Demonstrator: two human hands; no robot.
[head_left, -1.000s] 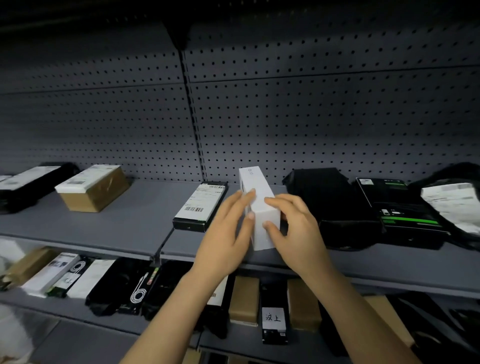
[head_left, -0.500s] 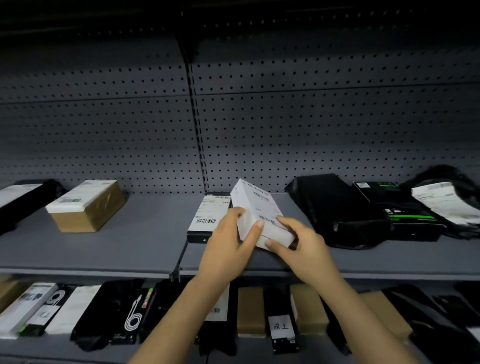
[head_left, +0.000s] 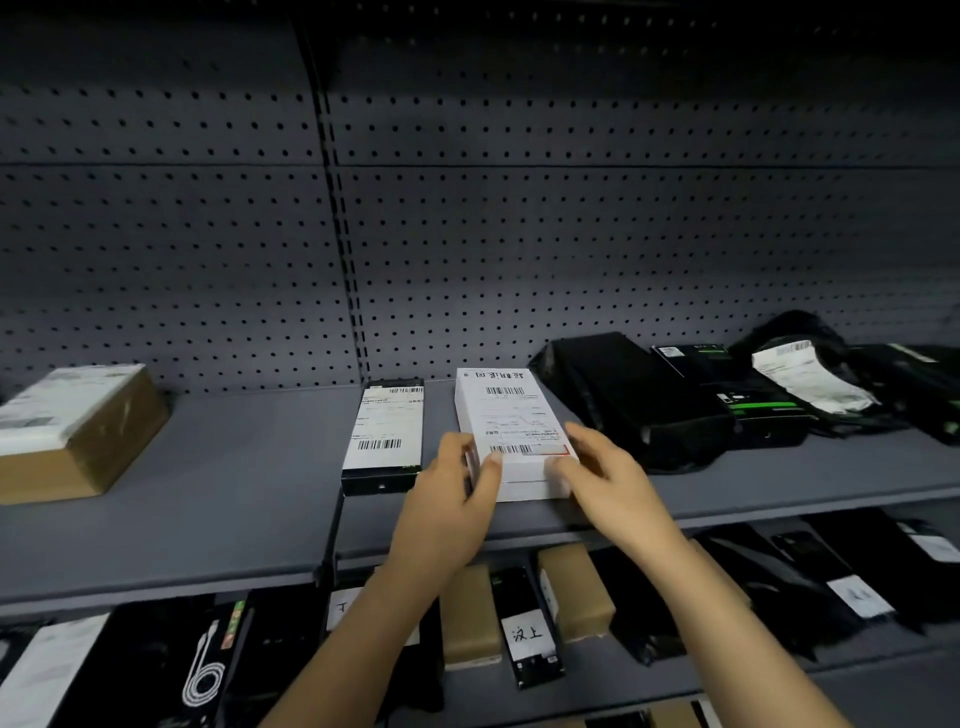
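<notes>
The white box (head_left: 511, 431) is long and narrow and lies flat on the shelf (head_left: 234, 493), label side up. The label carries 2 barcodes and a red-edged field. The box's near end sits between the left hand (head_left: 452, 499) and right hand (head_left: 608, 478), which hold its 2 near corners; the far end points away from both.

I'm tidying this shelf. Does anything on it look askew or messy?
Yes: at the right end the black bags lie heaped and overlapping, and one label is crumpled. The white box lies straight.
</notes>
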